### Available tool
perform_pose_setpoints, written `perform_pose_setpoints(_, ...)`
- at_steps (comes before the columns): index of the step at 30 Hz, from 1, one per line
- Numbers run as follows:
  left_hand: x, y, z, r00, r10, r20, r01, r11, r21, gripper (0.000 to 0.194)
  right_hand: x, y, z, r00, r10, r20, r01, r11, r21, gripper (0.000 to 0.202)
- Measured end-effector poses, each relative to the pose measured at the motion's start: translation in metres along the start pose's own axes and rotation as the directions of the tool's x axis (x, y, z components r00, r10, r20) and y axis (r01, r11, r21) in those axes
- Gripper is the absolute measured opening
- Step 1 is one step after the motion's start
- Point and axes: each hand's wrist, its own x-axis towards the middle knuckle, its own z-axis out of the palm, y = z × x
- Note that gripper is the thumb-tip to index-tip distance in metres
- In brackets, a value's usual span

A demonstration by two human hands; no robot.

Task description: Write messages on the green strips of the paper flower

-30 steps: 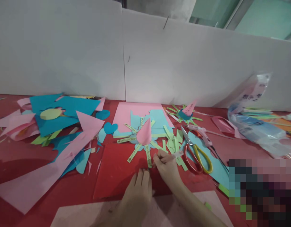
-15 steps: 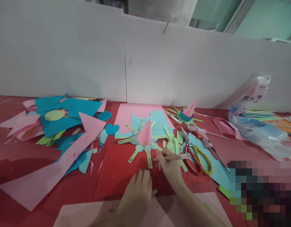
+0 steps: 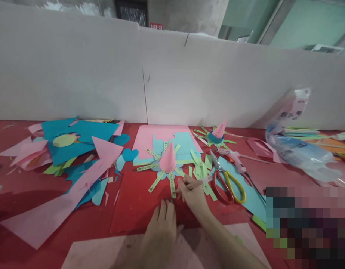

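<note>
Our hands work close together over the red board (image 3: 130,205): the left hand (image 3: 161,228) lies on it with fingers drawn together, and we cannot tell whether anything is under them, while the right hand (image 3: 196,200) pinches a pen (image 3: 202,182) between thumb and fingers. We aim its tip at the near end of a patterned green strip (image 3: 172,185), though whether the two touch is hard to see.

From the left, our red worktop (image 3: 9,175) carries a heap of offcuts, with a blue sheet (image 3: 99,129), a yellow oval (image 3: 62,141) on it, and a long pink sheet (image 3: 60,205) slanting towards us. Just beside these lies a blue heart (image 3: 130,154). In the middle, at the board's far edge, we have the pink cone (image 3: 167,161) upright on a pale blue scalloped base (image 3: 166,176), with strips spreading outward around it. Behind it lie pink and pale blue sheets. To its right we see loose green strips (image 3: 200,170), then a second pink cone (image 3: 219,130) farther back, scissors (image 3: 228,183) with one red and one yellow handle, a pink glue gun (image 3: 239,164) and, well apart, a clear plastic bag (image 3: 304,149)
</note>
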Motion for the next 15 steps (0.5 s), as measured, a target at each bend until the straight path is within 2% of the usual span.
perform_pose_setpoints(8,0.0026,-0.0048,0.0002,0.999,0.028,-0.026,-0.028,1.000,0.011,0.026,-0.0005,0.0010,-0.0006,1.000,-0.017,0.007,0.017,0.997,-0.069,0.032)
perform_pose_setpoints(11,0.0024,-0.0038,0.0014,0.998,0.001,-0.065,-0.002,1.000,-0.008,0.025,-0.0003,0.0031,0.0003,1.000,-0.027,0.012,0.028,0.996,-0.089,0.032)
perform_pose_setpoints(15,0.0019,-0.0018,0.0032,0.998,-0.020,-0.066,0.018,0.999,-0.026,0.025,-0.0004,0.0069,0.0010,0.999,-0.032,0.032,0.036,0.992,-0.118,0.032)
